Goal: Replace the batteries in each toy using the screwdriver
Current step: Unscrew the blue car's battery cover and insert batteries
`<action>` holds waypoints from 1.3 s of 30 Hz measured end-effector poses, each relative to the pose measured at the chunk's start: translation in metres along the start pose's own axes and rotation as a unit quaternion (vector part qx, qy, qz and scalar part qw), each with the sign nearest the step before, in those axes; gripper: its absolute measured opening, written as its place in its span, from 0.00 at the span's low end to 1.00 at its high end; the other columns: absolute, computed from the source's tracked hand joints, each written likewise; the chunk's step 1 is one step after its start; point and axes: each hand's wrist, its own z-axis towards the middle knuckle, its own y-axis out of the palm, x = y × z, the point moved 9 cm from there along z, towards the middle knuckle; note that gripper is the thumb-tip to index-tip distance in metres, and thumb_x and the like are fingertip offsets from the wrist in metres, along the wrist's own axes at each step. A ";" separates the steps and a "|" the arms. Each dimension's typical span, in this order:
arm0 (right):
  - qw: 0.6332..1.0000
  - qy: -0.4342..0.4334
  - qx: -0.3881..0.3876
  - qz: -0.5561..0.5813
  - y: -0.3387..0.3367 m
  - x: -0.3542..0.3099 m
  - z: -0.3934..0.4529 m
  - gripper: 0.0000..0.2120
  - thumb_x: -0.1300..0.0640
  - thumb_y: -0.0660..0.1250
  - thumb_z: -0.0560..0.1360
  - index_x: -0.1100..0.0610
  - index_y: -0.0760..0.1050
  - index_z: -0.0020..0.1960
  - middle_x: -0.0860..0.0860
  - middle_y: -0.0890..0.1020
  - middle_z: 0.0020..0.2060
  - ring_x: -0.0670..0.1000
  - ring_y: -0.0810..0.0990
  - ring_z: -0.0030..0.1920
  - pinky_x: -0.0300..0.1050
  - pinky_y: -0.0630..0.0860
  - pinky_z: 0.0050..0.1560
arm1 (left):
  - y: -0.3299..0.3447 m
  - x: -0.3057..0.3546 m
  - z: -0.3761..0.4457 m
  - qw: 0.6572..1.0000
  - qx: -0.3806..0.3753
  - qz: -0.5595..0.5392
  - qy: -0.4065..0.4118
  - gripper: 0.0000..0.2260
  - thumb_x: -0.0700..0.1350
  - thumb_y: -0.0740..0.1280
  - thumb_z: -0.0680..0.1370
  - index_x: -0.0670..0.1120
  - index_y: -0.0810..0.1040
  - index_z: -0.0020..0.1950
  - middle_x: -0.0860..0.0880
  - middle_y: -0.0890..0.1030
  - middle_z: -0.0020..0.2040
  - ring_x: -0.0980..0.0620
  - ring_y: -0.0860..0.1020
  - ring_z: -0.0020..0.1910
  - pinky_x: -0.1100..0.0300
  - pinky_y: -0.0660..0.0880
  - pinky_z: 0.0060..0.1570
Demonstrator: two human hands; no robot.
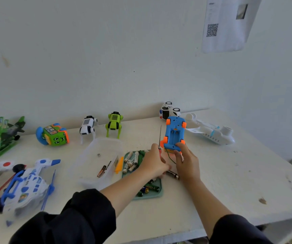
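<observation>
Head view, table top. Blue toy car [174,133] upside down, near end gripped by right hand [187,160], fingers curled over its edge; battery bay open, appears empty. Screwdriver [159,138] upright in left hand [154,162], fingers closed round the red handle, shaft pointing away, just left of car. Fresh cells in green tray [158,195] under left wrist; one loose battery [172,174] between the hands. Recommended: park screwdriver, keep car steady and level, seat cells one by one, match polarity marks, press fully home before refitting cover.
</observation>
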 end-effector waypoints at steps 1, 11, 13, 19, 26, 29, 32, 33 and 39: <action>1.000 0.004 -0.001 0.000 0.001 0.001 0.000 0.08 0.68 0.66 0.74 0.63 0.77 0.53 0.57 0.82 0.48 0.55 0.80 0.41 0.37 0.67 0.39 | 0.005 0.000 0.000 0.999 -0.013 0.028 0.006 0.22 0.40 0.72 0.70 0.47 0.62 0.55 0.45 0.77 0.49 0.49 0.78 0.38 0.57 0.77 0.29; 0.997 0.059 -0.014 0.051 0.006 0.019 0.000 0.12 0.65 0.65 0.75 0.60 0.75 0.58 0.57 0.81 0.52 0.55 0.79 0.46 0.38 0.68 0.44 | 0.009 0.018 -0.002 0.981 -0.030 0.182 0.058 0.26 0.37 0.68 0.72 0.43 0.60 0.65 0.49 0.73 0.42 0.50 0.75 0.40 0.57 0.74 0.36; 0.997 0.055 -0.014 0.053 0.004 0.017 0.002 0.10 0.64 0.67 0.75 0.61 0.75 0.56 0.56 0.80 0.53 0.52 0.76 0.46 0.29 0.66 0.42 | -0.012 0.019 -0.004 0.981 -0.025 0.181 0.061 0.23 0.38 0.71 0.70 0.43 0.63 0.60 0.47 0.76 0.44 0.50 0.78 0.43 0.57 0.76 0.38; 0.996 0.054 -0.038 0.060 0.009 0.017 0.000 0.11 0.60 0.71 0.72 0.61 0.74 0.51 0.56 0.68 0.67 0.44 0.65 0.66 0.34 0.65 0.54 | -0.130 -0.011 -0.012 0.968 0.125 0.216 -0.006 0.20 0.38 0.70 0.73 0.42 0.63 0.58 0.45 0.76 0.43 0.48 0.77 0.38 0.52 0.78 0.36; 0.995 0.001 -0.073 0.065 0.015 0.004 0.000 0.12 0.61 0.70 0.72 0.54 0.66 0.47 0.49 0.73 0.55 0.49 0.74 0.46 0.27 0.66 0.40 | -0.153 -0.035 -0.034 0.935 0.187 0.300 -0.022 0.08 0.43 0.59 0.79 0.43 0.60 0.51 0.45 0.70 0.43 0.49 0.69 0.35 0.57 0.63 0.31; 0.995 0.002 -0.078 0.062 0.016 0.004 -0.001 0.09 0.63 0.67 0.73 0.59 0.69 0.51 0.49 0.72 0.60 0.50 0.74 0.49 0.40 0.73 0.41 | -0.102 -0.022 -0.033 0.967 0.045 0.251 0.006 0.05 0.44 0.54 0.82 0.44 0.59 0.52 0.48 0.69 0.38 0.52 0.69 0.31 0.59 0.64 0.28; 0.994 0.008 -0.090 0.059 0.018 0.006 -0.004 0.12 0.63 0.66 0.74 0.60 0.70 0.56 0.53 0.73 0.63 0.54 0.76 0.53 0.49 0.77 0.45 | -0.079 -0.032 -0.029 0.958 -0.013 0.287 -0.020 0.04 0.43 0.54 0.81 0.44 0.61 0.53 0.47 0.71 0.39 0.52 0.71 0.30 0.60 0.68 0.26; 0.993 0.007 -0.096 0.066 0.019 0.006 -0.005 0.15 0.63 0.66 0.74 0.59 0.69 0.60 0.54 0.73 0.63 0.54 0.77 0.55 0.49 0.76 0.49 | -0.084 -0.036 -0.026 0.953 0.004 0.302 -0.030 0.03 0.42 0.55 0.81 0.43 0.62 0.53 0.47 0.71 0.38 0.52 0.71 0.30 0.60 0.68 0.26; 0.987 0.022 -0.132 0.094 0.023 0.003 -0.008 0.30 0.62 0.68 0.74 0.52 0.60 0.72 0.42 0.75 0.57 0.46 0.76 0.56 0.43 0.72 0.57 | -0.121 -0.060 -0.012 0.912 0.090 0.394 -0.076 0.08 0.35 0.56 0.78 0.40 0.65 0.57 0.48 0.67 0.37 0.48 0.71 0.39 0.56 0.66 0.34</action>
